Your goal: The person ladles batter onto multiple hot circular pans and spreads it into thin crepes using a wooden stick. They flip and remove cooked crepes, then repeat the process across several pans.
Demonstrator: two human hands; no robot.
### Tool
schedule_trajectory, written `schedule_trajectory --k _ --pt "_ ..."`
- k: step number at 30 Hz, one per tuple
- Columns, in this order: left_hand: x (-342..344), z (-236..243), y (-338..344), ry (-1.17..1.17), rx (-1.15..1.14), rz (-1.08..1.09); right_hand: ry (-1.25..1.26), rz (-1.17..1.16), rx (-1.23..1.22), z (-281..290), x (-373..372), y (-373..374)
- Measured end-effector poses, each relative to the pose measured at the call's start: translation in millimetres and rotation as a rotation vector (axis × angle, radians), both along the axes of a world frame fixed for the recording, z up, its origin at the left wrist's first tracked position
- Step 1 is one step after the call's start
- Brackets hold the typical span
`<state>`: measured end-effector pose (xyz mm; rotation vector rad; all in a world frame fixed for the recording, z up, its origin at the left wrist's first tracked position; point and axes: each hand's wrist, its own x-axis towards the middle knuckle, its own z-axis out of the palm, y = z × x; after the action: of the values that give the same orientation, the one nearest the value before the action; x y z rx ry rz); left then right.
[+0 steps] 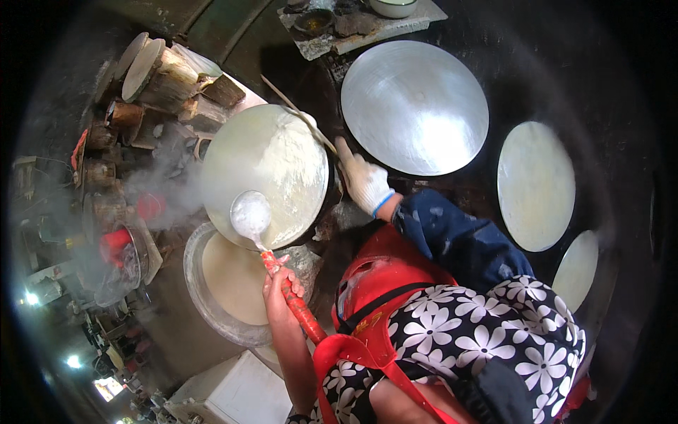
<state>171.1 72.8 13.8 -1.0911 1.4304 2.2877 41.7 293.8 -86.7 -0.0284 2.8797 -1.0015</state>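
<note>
My bare left hand (282,283) grips the red handle of a metal ladle, whose white-coated bowl (250,212) is over a round griddle (233,148) spread with pale batter, thicker and lumpy at its right. Directly below that griddle a wide basin (229,286) holds creamy liquid. My right hand (360,180), in a white knit glove, is at the lower end of a thin wooden stick (286,100) beside the griddle's right edge, index finger extended along it and the other fingers apparently curled on it.
A bare silver griddle (413,106) sits upper right, two pale-coated ones (533,187) farther right. A slab (325,42) with bowls is at the top. Stacked logs (166,78), steam and a red container (113,247) are at left; a white box (233,389) is at the bottom.
</note>
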Motion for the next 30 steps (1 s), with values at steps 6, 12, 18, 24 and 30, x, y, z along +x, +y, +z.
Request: schedule_trajectory --k 6,12,18,24,30 --pt "-2.1 -11.3 -18.3 -0.026 0.133 -0.085 -0.184 0.136 -0.140 3.4 60.9 -58.4" --pt "1.7 -17.1 -32.9 -0.012 0.205 -0.153 -0.074 0.131 0.012 9.5 32.8 -45.7" --pt "3.1 -20.3 -43.7 -0.020 0.238 -0.194 -0.003 -0.039 0.089 0.6 31.7 -34.6" --pt "-7.9 -39.6 -61.8 -0.007 0.276 -0.248 -0.076 0.171 0.095 34.6 62.3 -64.4" --pt "-21.5 -46.8 -56.9 0.027 0.232 -0.185 -0.044 -0.241 0.030 6.6 107.9 -49.3"
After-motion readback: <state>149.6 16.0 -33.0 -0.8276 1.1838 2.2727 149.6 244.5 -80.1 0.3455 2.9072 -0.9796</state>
